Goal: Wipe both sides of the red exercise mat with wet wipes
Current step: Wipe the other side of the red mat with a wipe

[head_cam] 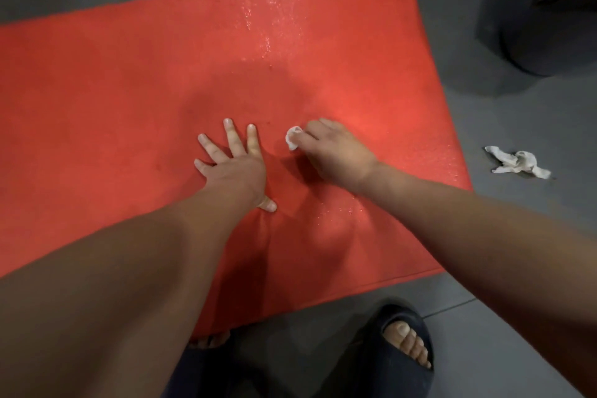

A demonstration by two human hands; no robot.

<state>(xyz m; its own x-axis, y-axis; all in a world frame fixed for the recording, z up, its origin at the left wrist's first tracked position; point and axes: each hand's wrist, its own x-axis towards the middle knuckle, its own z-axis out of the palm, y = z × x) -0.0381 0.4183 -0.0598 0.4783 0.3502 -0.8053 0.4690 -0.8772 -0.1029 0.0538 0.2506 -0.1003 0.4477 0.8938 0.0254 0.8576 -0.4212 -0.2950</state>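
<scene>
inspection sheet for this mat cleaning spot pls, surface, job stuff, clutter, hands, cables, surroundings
surface: grey floor, the mat lies flat on it
job's things: red mat, wet sheen on its far part and near the hands; small wet wipe bunched against the mat
clutter: crumpled wipe on the floor, right of the mat and apart from it
grippers: left hand flat on the mat, fingers spread; right hand pinches the wet wipe against the mat
cables: nothing seen
surroundings: dark round object at the far right, too dim to identify; dark slipper on a foot at the mat's near edge
</scene>
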